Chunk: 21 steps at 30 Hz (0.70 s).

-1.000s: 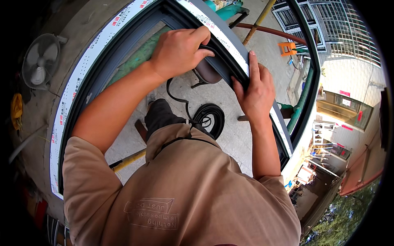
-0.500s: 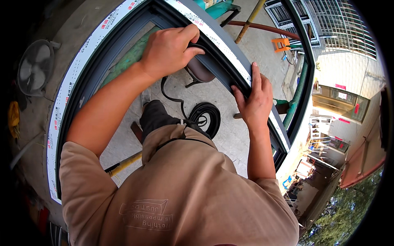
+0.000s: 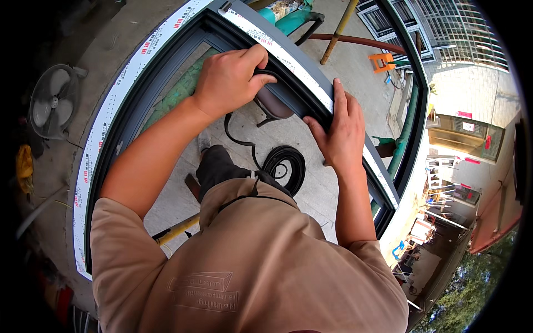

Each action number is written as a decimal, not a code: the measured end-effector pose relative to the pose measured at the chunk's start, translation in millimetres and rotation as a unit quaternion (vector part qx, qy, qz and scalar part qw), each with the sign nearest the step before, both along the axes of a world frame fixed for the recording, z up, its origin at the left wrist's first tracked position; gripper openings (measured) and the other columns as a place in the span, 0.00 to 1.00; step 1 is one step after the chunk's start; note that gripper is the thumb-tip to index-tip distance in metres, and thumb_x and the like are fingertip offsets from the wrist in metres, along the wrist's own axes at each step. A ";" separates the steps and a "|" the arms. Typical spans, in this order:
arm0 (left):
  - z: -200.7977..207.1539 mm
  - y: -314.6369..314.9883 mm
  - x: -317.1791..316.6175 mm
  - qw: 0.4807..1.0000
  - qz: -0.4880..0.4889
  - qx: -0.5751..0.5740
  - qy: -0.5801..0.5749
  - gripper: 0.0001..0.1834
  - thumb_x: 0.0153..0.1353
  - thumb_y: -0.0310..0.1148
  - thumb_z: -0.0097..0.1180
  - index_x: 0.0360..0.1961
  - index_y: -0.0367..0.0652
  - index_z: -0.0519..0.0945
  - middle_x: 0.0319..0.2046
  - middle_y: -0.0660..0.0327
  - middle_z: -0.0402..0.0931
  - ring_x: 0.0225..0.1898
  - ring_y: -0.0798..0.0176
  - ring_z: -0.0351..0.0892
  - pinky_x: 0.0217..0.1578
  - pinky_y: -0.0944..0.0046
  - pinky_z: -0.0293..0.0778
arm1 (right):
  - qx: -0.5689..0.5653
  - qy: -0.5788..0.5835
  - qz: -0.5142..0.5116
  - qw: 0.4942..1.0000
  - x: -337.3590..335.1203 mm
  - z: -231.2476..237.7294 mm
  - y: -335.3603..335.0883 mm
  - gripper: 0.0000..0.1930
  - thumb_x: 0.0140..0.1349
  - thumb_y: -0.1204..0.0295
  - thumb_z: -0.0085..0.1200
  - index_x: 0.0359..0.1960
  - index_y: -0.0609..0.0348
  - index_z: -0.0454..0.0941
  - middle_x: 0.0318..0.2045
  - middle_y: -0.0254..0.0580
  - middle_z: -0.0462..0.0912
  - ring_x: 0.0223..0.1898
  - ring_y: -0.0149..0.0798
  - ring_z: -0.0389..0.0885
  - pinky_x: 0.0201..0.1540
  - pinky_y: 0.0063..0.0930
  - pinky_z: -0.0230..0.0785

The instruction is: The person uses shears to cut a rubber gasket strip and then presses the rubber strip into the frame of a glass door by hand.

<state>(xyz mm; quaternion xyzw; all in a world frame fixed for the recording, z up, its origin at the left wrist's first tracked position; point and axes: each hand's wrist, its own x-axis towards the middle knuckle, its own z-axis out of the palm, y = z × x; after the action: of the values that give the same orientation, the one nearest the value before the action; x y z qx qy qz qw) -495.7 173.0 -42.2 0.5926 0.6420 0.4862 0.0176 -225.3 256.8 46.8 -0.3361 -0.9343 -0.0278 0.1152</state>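
A large dark grey window frame (image 3: 302,66), partly covered with white printed protective film, spans the view in front of me. My left hand (image 3: 230,80) is closed at its far bar, pinching a black rubber sealing strip (image 3: 240,141) between thumb and bent fingers. The strip's loose length drops below this hand to a black coil (image 3: 300,173) on the floor. Farther right along the same bar, my right hand (image 3: 345,133) grips the frame, its fingers over the outer side and its thumb against the inner groove. The strip under the right thumb cannot be made out.
A brown-seated stool (image 3: 273,105) stands under the frame. Green-wrapped supports (image 3: 183,89) and a yellow pole (image 3: 180,226) lie below it. A floor fan (image 3: 54,102) is at left. Beyond are an orange stool (image 3: 381,62) and metal window grilles (image 3: 472,28).
My right hand has slid a little along the bar toward my left hand. The left keeps its pinch. The whole view has shifted slightly, so the frame appears farther right.
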 end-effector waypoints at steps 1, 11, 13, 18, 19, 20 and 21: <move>-0.2 -0.2 -1.8 1.000 0.005 -0.004 0.007 0.23 0.59 0.42 0.85 0.42 0.47 0.80 0.32 0.59 0.87 0.35 0.44 0.90 0.35 0.48 0.82 | -0.002 0.009 0.001 1.000 -8.5 1.4 1.0 0.55 0.56 0.62 0.84 0.85 0.59 0.67 0.62 0.57 0.83 0.60 0.62 0.84 0.66 0.52 0.76; -1.2 4.3 2.2 1.000 0.003 0.019 -0.008 0.23 0.58 0.43 0.85 0.41 0.48 0.81 0.31 0.59 0.87 0.34 0.45 0.91 0.35 0.47 0.82 | -0.030 -0.022 0.023 0.999 -78.6 1.1 8.0 0.55 0.57 0.60 0.84 0.85 0.59 0.67 0.59 0.53 0.84 0.56 0.57 0.87 0.60 0.48 0.82; -1.6 3.5 1.6 1.000 0.004 0.017 -0.009 0.23 0.57 0.43 0.85 0.41 0.47 0.81 0.31 0.59 0.87 0.34 0.45 0.91 0.35 0.47 0.82 | -0.020 -0.017 0.022 0.999 -78.9 -2.0 9.5 0.54 0.57 0.59 0.84 0.84 0.59 0.69 0.56 0.51 0.84 0.54 0.56 0.87 0.57 0.47 0.82; -0.3 2.1 1.4 1.000 0.002 0.016 -0.009 0.22 0.57 0.42 0.85 0.40 0.48 0.81 0.31 0.59 0.87 0.34 0.45 0.91 0.35 0.47 0.83 | 0.003 -0.007 0.029 1.000 -83.4 -3.6 9.2 0.51 0.57 0.58 0.83 0.82 0.59 0.71 0.53 0.50 0.85 0.53 0.55 0.88 0.55 0.46 0.82; 0.6 1.5 0.8 1.000 0.001 0.014 -0.005 0.22 0.57 0.42 0.85 0.40 0.48 0.81 0.31 0.59 0.87 0.34 0.45 0.91 0.35 0.47 0.83 | 0.002 -0.010 0.027 1.000 -85.4 -3.3 9.3 0.51 0.57 0.58 0.83 0.81 0.59 0.72 0.52 0.50 0.86 0.52 0.55 0.89 0.55 0.45 0.82; 1.1 1.1 0.8 1.000 0.002 0.011 -0.005 0.22 0.57 0.41 0.85 0.40 0.47 0.81 0.31 0.59 0.87 0.34 0.45 0.91 0.35 0.47 0.84 | -0.001 -0.006 0.026 1.000 -85.7 -4.1 9.7 0.51 0.57 0.58 0.83 0.81 0.59 0.72 0.52 0.50 0.86 0.52 0.55 0.89 0.55 0.45 0.82; 1.6 0.8 0.8 1.000 0.002 0.009 -0.005 0.22 0.57 0.41 0.85 0.40 0.47 0.81 0.31 0.59 0.87 0.34 0.45 0.91 0.36 0.47 0.84 | 0.001 -0.016 0.018 1.000 -85.3 -5.1 10.3 0.50 0.59 0.58 0.82 0.82 0.57 0.71 0.53 0.49 0.85 0.52 0.55 0.89 0.55 0.47 0.83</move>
<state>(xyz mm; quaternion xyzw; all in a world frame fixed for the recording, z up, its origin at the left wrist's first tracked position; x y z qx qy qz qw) -495.0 173.7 -40.6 0.5886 0.6389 0.4951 0.0148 -310.6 267.1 41.7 -0.3184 -0.9419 -0.0322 0.1017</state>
